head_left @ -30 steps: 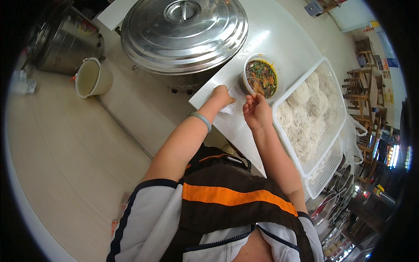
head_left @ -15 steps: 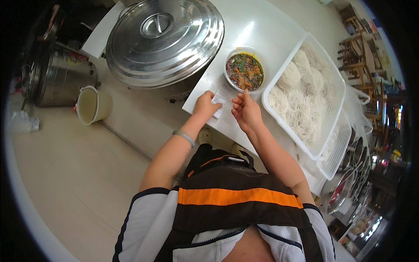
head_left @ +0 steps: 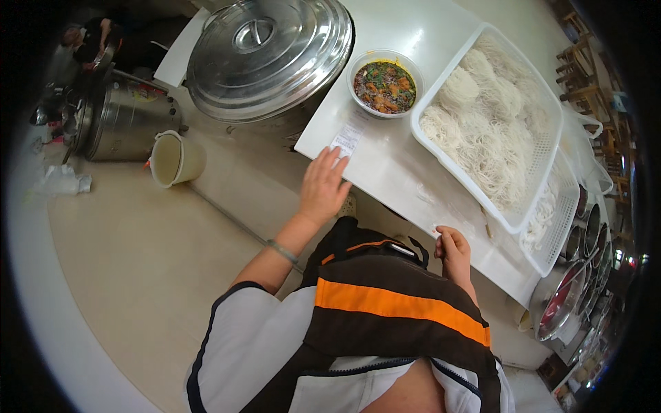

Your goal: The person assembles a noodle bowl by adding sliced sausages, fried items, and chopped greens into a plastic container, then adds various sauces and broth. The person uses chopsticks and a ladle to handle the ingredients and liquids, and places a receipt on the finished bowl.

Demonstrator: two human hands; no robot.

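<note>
My left hand [head_left: 323, 189] reaches toward the near left corner of the white table [head_left: 392, 162], its fingers stretched out. Its fingertips are close to a printed paper slip [head_left: 345, 140] lying flat on the table; whether they touch it I cannot tell. My right hand [head_left: 454, 251] is curled at the table's front edge, thumb against the fingers; anything between them is hidden or too small to name. Beyond the slip sits a round clear plastic bowl [head_left: 354, 67] of dark soup [head_left: 384, 87] with green herbs and orange-brown pieces. No hand touches the bowl.
A white plastic basket [head_left: 451, 191] of thin white noodles [head_left: 489, 124] stands right of the bowl, above another basket [head_left: 551, 255]. A large lidded metal pot [head_left: 272, 58] is at the left, with a pale bucket [head_left: 175, 160] on the floor. Metal bowls [head_left: 561, 299] stand far right.
My right hand has drawn back from beside the bowl to the table's front edge. My left hand has let go of the slip, pulled back slightly and spread flat.
</note>
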